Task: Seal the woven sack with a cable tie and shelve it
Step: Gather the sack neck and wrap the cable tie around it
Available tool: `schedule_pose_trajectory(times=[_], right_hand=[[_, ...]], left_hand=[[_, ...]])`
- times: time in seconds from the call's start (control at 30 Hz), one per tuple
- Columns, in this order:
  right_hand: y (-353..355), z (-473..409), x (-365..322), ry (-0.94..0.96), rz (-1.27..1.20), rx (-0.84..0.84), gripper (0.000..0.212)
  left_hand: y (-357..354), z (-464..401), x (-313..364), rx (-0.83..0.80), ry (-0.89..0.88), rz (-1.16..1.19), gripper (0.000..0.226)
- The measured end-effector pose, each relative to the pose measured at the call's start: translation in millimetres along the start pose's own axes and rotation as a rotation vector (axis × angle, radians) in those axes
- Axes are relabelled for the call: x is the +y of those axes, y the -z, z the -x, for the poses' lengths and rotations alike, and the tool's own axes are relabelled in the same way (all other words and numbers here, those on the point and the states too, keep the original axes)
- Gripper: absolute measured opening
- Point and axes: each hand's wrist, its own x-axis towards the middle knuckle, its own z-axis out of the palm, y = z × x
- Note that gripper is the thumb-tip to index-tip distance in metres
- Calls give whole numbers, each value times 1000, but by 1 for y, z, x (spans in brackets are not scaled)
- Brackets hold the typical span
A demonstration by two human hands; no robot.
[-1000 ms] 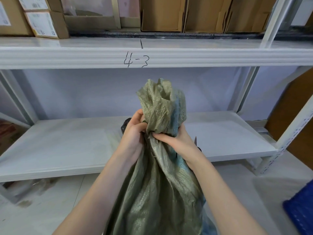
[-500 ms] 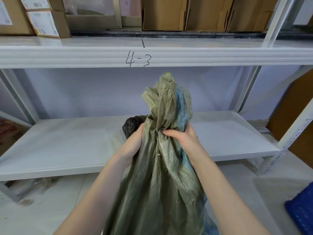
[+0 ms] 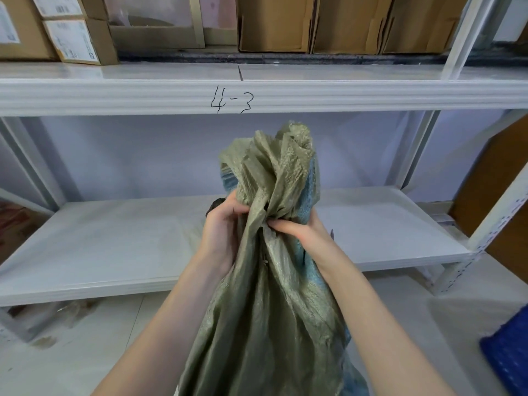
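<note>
- Two bare hands grip the gathered neck of an olive-green woven plastic sack with a blue stripe down its right side; the sack hangs upright in front of the person, before the lower shelf.
- Left hand wraps the neck from the left, its fingers curled tight around the bunched fabric.
- Right hand clamps the neck from the right, its fingers pinching into the fold at the middle of the bunch.
- Above both hands, the loose mouth of the sack flares up in crumpled folds, reaching nearly to the edge of the upper shelf.
- No cable tie can be made out on the neck; a small dark fleck shows on the fabric just below the grip, too small to tell.
- White metal lower shelf runs behind the sack; a dark, shiny lump sits on it, mostly hidden by the left hand.
- White upper shelf edge carries the handwritten mark "4-3".
- Brown cardboard boxes stand in a row on the upper shelf, some with white labels at the left.
- Blue mesh-like object shows at the lower right on the pale floor.
</note>
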Motion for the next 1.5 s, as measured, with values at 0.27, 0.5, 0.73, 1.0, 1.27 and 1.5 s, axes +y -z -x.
schedule_pose_trajectory(times=[0.27,0.5,0.73,1.0,1.27,1.5], right_hand=[[-12,-2,3,97,71,148,68],[-10,-2,0,64,11,193,70],[-10,-2,-5,60,65,163,86],[-2,24,-13,63,219,52,63],[-14,13,-8,95,259,36,50],[-16,3,-2,153,223,277,38]], left_hand=[[-19,5,-5,30,-107,-672,28],[2,-1,-12,-23,56,-540,38],[-5,1,-8,-16,-43,-375,37],[-1,2,0,35,-91,-225,47],[1,-6,-5,-8,-24,-248,33],[11,-4,0,-86,157,-378,52]])
